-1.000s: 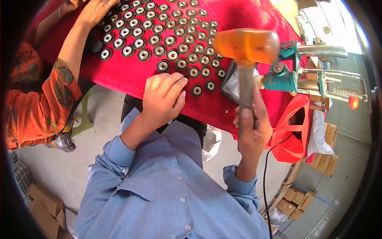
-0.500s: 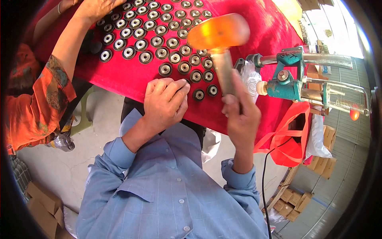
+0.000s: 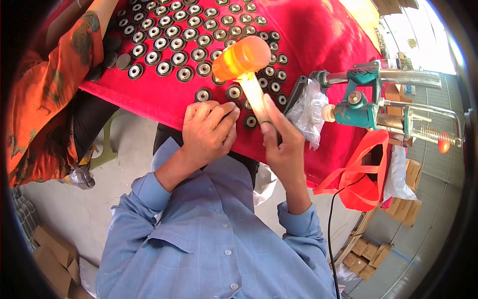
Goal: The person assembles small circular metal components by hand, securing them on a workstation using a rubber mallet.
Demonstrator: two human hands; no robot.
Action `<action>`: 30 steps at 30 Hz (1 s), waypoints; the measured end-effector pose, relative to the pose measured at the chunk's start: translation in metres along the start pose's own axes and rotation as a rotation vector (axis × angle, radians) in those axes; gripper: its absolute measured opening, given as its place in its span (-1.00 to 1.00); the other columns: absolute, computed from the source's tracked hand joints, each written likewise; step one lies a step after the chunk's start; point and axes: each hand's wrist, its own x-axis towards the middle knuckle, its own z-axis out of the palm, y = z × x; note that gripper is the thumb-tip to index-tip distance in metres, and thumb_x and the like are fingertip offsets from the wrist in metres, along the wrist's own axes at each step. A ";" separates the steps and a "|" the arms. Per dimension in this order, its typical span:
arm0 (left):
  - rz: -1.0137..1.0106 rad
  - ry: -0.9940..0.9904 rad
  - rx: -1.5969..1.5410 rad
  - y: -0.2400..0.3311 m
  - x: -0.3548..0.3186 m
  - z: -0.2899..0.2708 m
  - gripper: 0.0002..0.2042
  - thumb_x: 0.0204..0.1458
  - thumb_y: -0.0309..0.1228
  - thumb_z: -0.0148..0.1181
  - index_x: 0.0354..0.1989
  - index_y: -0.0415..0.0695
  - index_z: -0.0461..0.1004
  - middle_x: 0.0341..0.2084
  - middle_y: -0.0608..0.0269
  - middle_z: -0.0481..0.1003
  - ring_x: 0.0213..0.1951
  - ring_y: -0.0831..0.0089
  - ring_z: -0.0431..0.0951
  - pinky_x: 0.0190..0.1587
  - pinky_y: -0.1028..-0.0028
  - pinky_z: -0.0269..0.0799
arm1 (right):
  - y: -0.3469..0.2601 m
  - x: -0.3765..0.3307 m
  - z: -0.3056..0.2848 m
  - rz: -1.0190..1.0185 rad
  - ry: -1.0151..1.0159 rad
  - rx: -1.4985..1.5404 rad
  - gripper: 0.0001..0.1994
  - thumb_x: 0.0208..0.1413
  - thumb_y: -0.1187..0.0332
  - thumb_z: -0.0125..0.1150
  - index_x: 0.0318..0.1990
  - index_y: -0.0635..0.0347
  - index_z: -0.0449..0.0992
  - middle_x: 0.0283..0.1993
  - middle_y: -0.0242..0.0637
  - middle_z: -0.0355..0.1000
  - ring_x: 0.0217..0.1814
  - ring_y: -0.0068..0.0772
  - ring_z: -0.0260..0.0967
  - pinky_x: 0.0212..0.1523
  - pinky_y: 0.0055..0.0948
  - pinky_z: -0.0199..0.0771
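My right hand (image 3: 284, 147) grips the pale handle of a mallet (image 3: 243, 59), whose glossy orange head hangs above the red-covered table (image 3: 144, 102). At the near table edge my left hand (image 3: 210, 130) is closed, fingers bent down together; whatever lies under its fingertips is hidden. Just beyond its knuckles sits a round black wheel-like part with a metal hub (image 3: 202, 95). A similar black part (image 3: 234, 92) lies by the mallet handle, and another (image 3: 250, 120) rests between my two hands. Many more of these parts are spread across the cloth beyond.
A teal and metal clamp-like press (image 3: 356, 107) stands at the right, beside a clear plastic bag (image 3: 309, 112). A red tote bag (image 3: 361, 184) hangs below it. At the left sits another person in an orange patterned sleeve (image 3: 57, 99), near dark discs (image 3: 123, 61).
The mallet and my right hand have moved left. My left hand stays nearly in place. The other person's arm has shifted farther up, and several parts on the cloth sit in slightly different places.
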 end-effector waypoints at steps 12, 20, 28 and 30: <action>-0.080 0.067 -0.011 -0.016 0.007 -0.028 -0.61 -0.12 -0.60 0.39 -0.03 -0.18 0.65 -0.02 0.17 0.61 -0.03 0.14 0.60 0.04 0.17 0.47 | -0.021 -0.008 -0.024 -0.047 0.056 0.038 -0.52 0.29 0.58 0.24 0.37 0.26 0.51 0.12 -0.03 0.64 -0.02 -0.32 0.60 0.06 -0.43 0.56; -0.087 -0.045 0.012 -0.031 0.004 -0.030 -0.62 -0.07 -0.57 0.41 0.00 -0.22 0.63 0.05 0.14 0.59 0.05 0.11 0.57 0.11 0.15 0.48 | 0.002 0.006 -0.019 -0.025 0.011 0.038 -0.50 0.31 0.54 0.26 0.40 0.16 0.50 -0.14 -0.17 0.62 -0.24 -0.47 0.50 -0.16 -0.41 0.55; -0.090 -0.025 -0.008 -0.031 0.008 -0.028 -0.61 -0.08 -0.63 0.39 0.00 -0.22 0.63 0.02 0.13 0.62 0.03 0.10 0.61 0.10 0.17 0.52 | -0.028 0.002 -0.035 -0.064 0.078 0.298 -0.36 0.47 0.28 0.17 0.58 0.32 0.15 -0.22 -0.23 0.55 -0.37 -0.63 0.41 -0.34 -0.58 0.42; -0.081 -0.014 -0.009 -0.033 0.006 -0.028 -0.62 -0.09 -0.64 0.39 -0.02 -0.23 0.63 0.01 0.12 0.62 0.01 0.10 0.62 0.08 0.18 0.54 | 0.014 -0.016 -0.026 -0.056 -0.020 0.185 -0.38 0.47 0.28 0.20 0.58 0.25 0.20 -0.18 -0.23 0.57 -0.37 -0.65 0.39 -0.33 -0.59 0.43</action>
